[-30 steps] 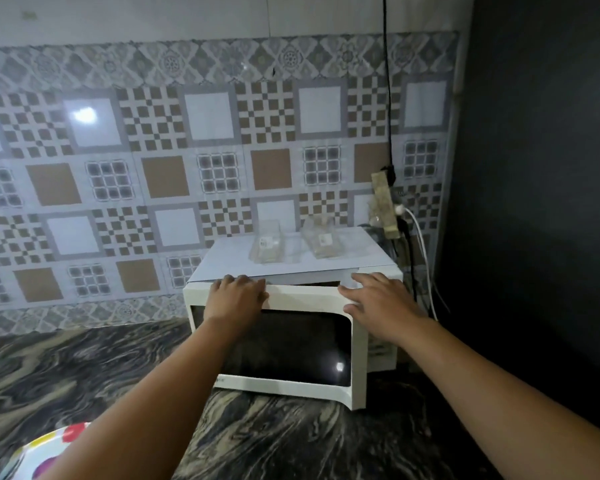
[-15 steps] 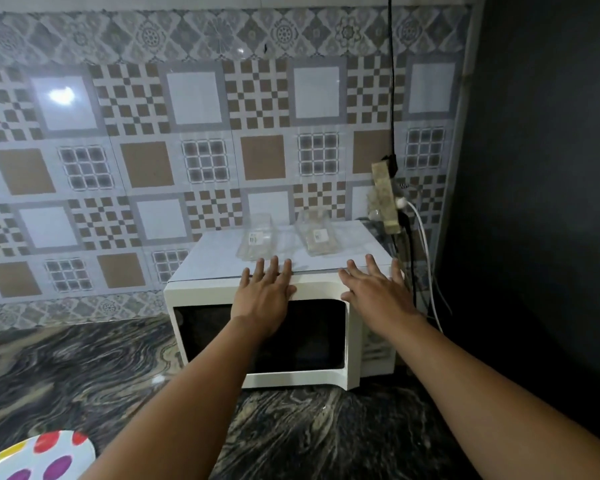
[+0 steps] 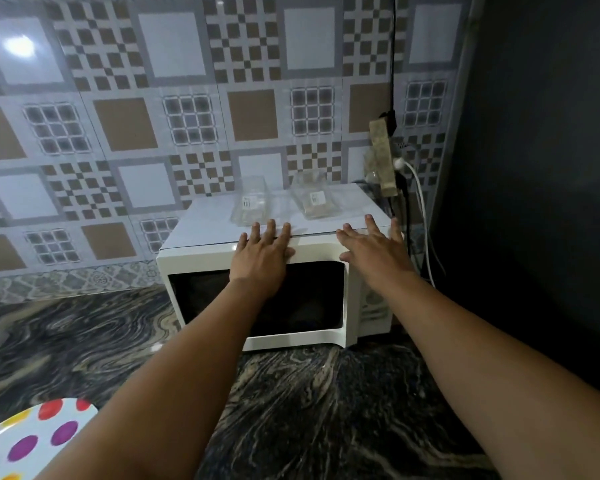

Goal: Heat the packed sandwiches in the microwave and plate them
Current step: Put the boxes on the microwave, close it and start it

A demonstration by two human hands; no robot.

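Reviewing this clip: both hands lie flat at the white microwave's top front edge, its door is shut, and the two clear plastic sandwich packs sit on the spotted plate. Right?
Not quite. In the head view the two clear plastic sandwich packs sit on top of the white microwave, not on the spotted plate. The left hand and right hand do lie flat there, door shut.

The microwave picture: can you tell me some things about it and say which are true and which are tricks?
1. Two clear sandwich packs, the left pack and the right pack, sit on top of the microwave. True.
2. The microwave door is wide open. False: it looks closed.
3. The left hand holds a pack. False: its fingers are straight and hold nothing.
4. A spotted plate lies on the counter. True.
5. The right hand is open. True.
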